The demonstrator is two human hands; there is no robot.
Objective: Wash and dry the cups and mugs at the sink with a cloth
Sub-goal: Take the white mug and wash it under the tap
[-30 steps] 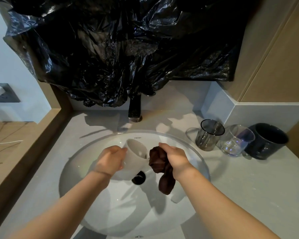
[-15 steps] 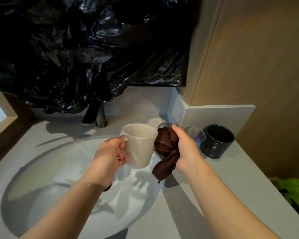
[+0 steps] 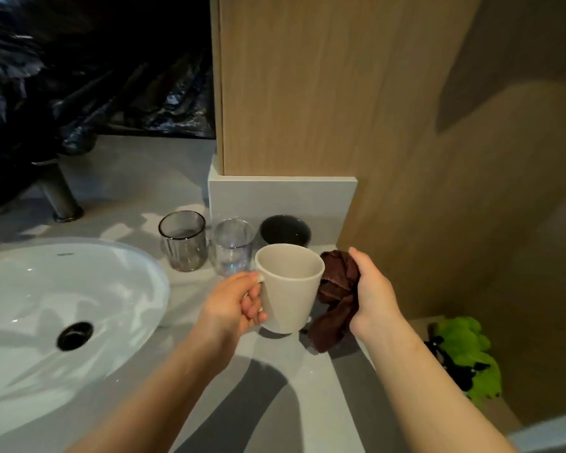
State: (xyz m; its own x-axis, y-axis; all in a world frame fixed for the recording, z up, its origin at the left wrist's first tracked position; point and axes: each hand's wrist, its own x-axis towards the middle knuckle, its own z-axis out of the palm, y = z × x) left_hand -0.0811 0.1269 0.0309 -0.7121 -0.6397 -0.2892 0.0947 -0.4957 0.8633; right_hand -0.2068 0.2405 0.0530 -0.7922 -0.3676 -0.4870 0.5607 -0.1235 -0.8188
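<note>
Right of the sink, at frame centre, the left hand curls its fingers round the handle of the mug, upright and low over the counter. The cloth is clutched in the right hand. Probably setting down: lower gently, then release.

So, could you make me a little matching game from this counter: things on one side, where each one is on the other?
Things:
1. white mug
2. cloth
3. grey glass
4. black cup

Places:
A. gripped in the right hand
B. left end of the standing row, nearest the sink
C. held by its handle in the left hand
D. right end of the standing row

Pairs: 1-C, 2-A, 3-B, 4-D
</note>
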